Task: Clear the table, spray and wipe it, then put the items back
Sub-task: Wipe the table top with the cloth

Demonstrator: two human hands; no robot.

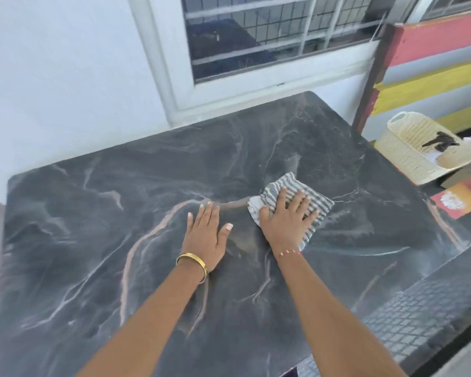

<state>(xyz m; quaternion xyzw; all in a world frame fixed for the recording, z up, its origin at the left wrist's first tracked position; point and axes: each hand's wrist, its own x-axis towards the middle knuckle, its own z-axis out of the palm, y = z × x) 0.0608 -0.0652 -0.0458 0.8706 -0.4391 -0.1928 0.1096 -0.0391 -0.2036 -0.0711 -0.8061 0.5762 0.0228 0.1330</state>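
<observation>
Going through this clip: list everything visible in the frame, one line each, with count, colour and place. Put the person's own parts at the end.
table: one, dark grey marble pattern with pale veins, fills the middle of the view
cloth: one, grey and white striped, flat on the table right of centre, under the right hand
basket: one, cream plastic weave, off the table's right edge, tilted, with something dark inside that is too blurred to name
window: one, white frame with a grid, in the wall behind the table
boards: several, red, yellow and pale, upper right
left hand: one, gold bangle at the wrist, palm flat on the bare table
right hand: one, red and white thread at the wrist, pressing on the cloth
</observation>
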